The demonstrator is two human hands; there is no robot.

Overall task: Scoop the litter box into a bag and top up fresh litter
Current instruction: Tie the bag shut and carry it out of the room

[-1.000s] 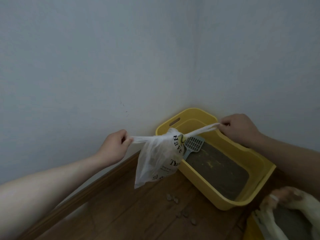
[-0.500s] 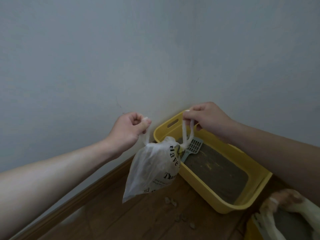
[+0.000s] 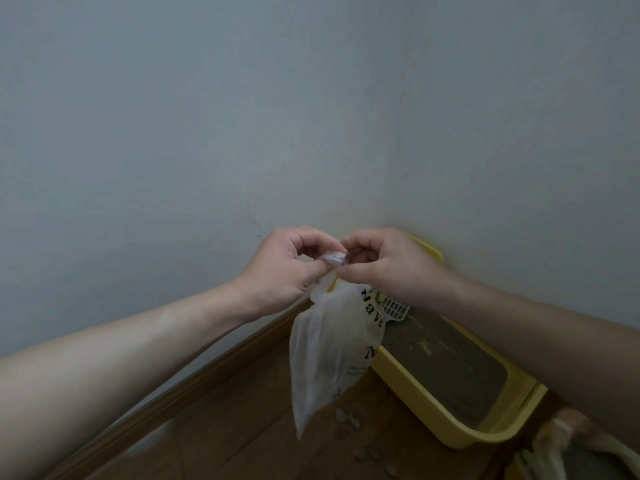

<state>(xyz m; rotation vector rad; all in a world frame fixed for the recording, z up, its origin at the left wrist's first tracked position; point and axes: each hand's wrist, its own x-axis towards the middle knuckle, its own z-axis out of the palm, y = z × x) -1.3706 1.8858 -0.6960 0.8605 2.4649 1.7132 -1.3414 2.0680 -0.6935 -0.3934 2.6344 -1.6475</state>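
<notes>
Up at the wall corner, two hands meet over one bag. The left hand has thin plastic looped over its thumb and its fingers curled round it; the right hand pinches the same twisted handle. One bag, translucent white, crinkly, printed with black letters, hangs to a limp point, in the air at the left end of the one litter box, a yellow, smooth, rounded tub of dark gritty litter. One grey slotted scoop lies at its far-left end. Several pale crumbs dot the wooden floor.
</notes>
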